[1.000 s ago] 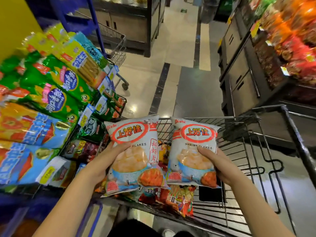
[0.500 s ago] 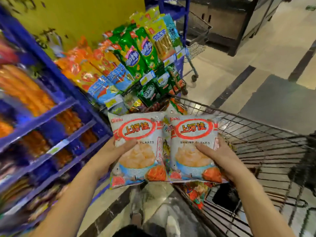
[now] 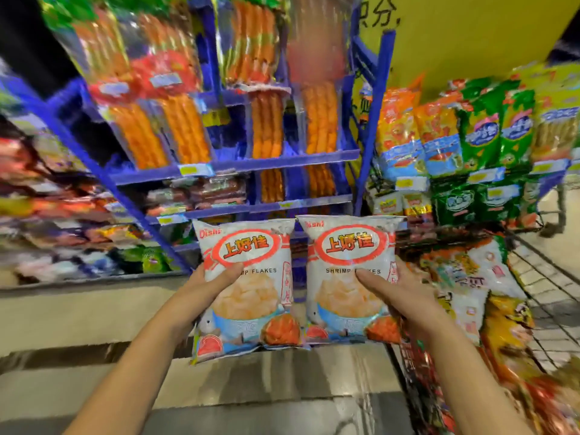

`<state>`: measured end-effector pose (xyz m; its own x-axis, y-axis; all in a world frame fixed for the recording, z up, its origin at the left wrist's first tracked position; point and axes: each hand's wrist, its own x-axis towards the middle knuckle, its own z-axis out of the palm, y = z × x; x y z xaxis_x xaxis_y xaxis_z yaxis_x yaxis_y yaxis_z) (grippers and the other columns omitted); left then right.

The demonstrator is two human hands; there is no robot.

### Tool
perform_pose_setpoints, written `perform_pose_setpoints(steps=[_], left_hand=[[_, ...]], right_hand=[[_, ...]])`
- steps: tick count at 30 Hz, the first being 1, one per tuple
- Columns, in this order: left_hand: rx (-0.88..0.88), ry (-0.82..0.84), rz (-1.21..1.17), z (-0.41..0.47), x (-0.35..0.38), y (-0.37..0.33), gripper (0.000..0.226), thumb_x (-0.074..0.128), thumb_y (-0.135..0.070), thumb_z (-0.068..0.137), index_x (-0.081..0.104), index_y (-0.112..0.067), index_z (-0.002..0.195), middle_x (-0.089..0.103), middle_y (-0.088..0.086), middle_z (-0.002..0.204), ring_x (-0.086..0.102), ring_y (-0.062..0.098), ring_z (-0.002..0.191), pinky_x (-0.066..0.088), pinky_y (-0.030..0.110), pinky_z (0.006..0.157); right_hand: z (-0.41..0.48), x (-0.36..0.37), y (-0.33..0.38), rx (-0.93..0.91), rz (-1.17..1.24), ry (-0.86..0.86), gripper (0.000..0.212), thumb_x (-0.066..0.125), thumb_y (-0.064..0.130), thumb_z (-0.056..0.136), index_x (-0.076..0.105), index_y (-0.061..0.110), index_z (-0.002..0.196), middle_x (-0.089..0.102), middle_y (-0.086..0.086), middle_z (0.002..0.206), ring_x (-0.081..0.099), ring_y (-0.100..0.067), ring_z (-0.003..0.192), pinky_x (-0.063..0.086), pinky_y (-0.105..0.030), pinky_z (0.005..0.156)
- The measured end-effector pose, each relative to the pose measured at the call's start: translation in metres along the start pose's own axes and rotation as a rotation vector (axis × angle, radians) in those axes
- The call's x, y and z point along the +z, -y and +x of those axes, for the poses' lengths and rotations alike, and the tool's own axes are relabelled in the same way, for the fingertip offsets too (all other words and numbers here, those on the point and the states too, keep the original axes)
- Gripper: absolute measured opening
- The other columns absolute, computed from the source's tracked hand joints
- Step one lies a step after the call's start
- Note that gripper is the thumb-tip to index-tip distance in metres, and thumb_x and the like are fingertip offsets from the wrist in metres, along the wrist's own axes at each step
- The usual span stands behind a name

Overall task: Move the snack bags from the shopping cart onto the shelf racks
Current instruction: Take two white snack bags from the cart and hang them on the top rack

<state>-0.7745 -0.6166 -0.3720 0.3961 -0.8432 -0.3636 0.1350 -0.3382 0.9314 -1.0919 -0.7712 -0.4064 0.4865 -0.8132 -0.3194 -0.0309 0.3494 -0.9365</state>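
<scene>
- Two bags up, one per hand; the left hand [image 3: 205,291] grips the left shrimp-flakes bag [image 3: 251,246] at its outer edge, thumb laid across the front, the other fingers wrapped behind and out of sight
- The right hand [image 3: 400,293] mirrors it on the right shrimp-flakes bag [image 3: 348,246]; thumb pressed on the printed face, fingers curled round the back
- Both bags stand upright, labels toward the camera, side by side and just about touching at their inner edges; gripped low on the sides, I'd judge, so the puffy packs don't flop
- They hang over the floor [image 3: 94,315], in front of the blue shelf racks [image 3: 282,157]; both are clear of the shopping cart [image 3: 539,277] at right, where more snack bags [image 3: 464,277] lie piled
- The racks ahead are crowded with orange stick packs; the view is smeared, so I can't pick out a free slot
- My read: mid-carry, cart to shelf; next comes finding a gap and sliding both in face-out without crushing them
</scene>
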Motion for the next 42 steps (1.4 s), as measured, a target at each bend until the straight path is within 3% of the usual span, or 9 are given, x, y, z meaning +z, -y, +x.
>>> perform_pose_setpoints(steps=[8,14,19,26,30,34,38,40,42], left_hand=[[0.079,-0.287,-0.074,-0.123,-0.181,0.029,0.041,0.08,-0.032,0.085,0.067,-0.026,0.123,0.078,-0.005,0.114,0.075,0.016,0.105,0.059,0.038,0.091],[0.117,-0.489,-0.19,-0.212,-0.316,0.075,0.062,0.092,-0.04,0.073,0.067,-0.023,0.127,0.077,0.001,0.118,0.074,0.025,0.11,0.059,0.042,0.092],[0.138,-0.612,-0.266,-0.287,-0.396,0.093,0.045,0.077,-0.026,0.089,0.063,-0.021,0.132,0.076,0.002,0.121,0.073,0.025,0.112,0.06,0.041,0.093],[0.193,-0.85,-0.288,-0.344,-0.49,0.106,0.039,0.072,-0.026,0.094,0.064,-0.023,0.132,0.076,0.001,0.121,0.073,0.024,0.112,0.056,0.046,0.099],[0.195,-0.968,-0.309,-0.346,-0.555,0.109,0.057,0.081,-0.041,0.082,0.064,-0.025,0.134,0.075,0.0,0.124,0.072,0.023,0.115,0.052,0.053,0.105],[0.177,-1.015,-0.321,-0.335,-0.626,0.106,0.06,0.078,-0.039,0.083,0.061,-0.021,0.137,0.073,0.005,0.127,0.071,0.027,0.117,0.051,0.054,0.107],[0.126,-1.141,-0.335,-0.326,-0.69,0.102,0.071,0.087,-0.056,0.073,0.064,-0.025,0.133,0.075,0.004,0.124,0.07,0.036,0.117,0.048,0.061,0.108],[0.096,-1.171,-0.316,-0.323,-0.722,0.104,0.075,0.087,-0.065,0.07,0.063,-0.031,0.133,0.075,0.002,0.123,0.065,0.051,0.116,0.045,0.074,0.102],[0.088,-1.174,-0.319,-0.32,-0.748,0.101,0.076,0.087,-0.064,0.072,0.059,-0.034,0.136,0.074,0.0,0.126,0.068,0.043,0.115,0.043,0.078,0.099]], right_hand=[[0.0,0.212,-0.005,-0.038,-0.136,0.38,0.068,0.087,0.031,0.081,0.055,0.023,0.14,0.071,-0.003,0.13,0.068,-0.025,0.12,0.052,-0.045,0.102],[-0.026,0.373,-0.027,-0.042,-0.25,0.573,0.055,0.082,0.022,0.086,0.059,0.023,0.135,0.074,-0.002,0.123,0.07,-0.023,0.116,0.056,-0.04,0.098],[-0.039,0.499,-0.039,-0.022,-0.328,0.722,0.065,0.091,0.027,0.076,0.061,0.022,0.134,0.075,-0.003,0.121,0.072,-0.025,0.112,0.052,-0.05,0.104],[-0.025,0.662,-0.054,-0.034,-0.374,0.941,0.061,0.084,0.027,0.078,0.062,0.022,0.134,0.075,0.0,0.122,0.072,-0.021,0.112,0.059,-0.041,0.094],[0.008,0.758,-0.071,-0.042,-0.408,1.052,0.062,0.085,0.034,0.077,0.063,0.023,0.134,0.075,0.001,0.12,0.07,0.004,0.071,0.055,-0.016,0.058],[0.042,0.85,-0.079,0.013,-0.385,1.117,0.078,0.095,0.041,0.067,0.061,0.025,0.136,0.074,0.003,0.123,0.072,-0.018,0.112,0.052,-0.048,0.104],[0.069,0.934,-0.08,0.038,-0.384,1.161,0.085,0.097,0.048,0.062,0.059,0.029,0.136,0.073,0.004,0.125,0.07,-0.022,0.115,0.052,-0.057,0.103],[0.078,0.97,-0.077,0.041,-0.383,1.18,0.069,0.094,0.035,0.068,0.064,0.027,0.13,0.076,0.004,0.12,0.072,-0.019,0.112,0.054,-0.047,0.099],[0.085,1.0,-0.075,0.042,-0.373,1.211,0.051,0.086,0.023,0.077,0.066,0.029,0.123,0.077,0.005,0.115,0.073,-0.017,0.108,0.055,-0.039,0.091]])
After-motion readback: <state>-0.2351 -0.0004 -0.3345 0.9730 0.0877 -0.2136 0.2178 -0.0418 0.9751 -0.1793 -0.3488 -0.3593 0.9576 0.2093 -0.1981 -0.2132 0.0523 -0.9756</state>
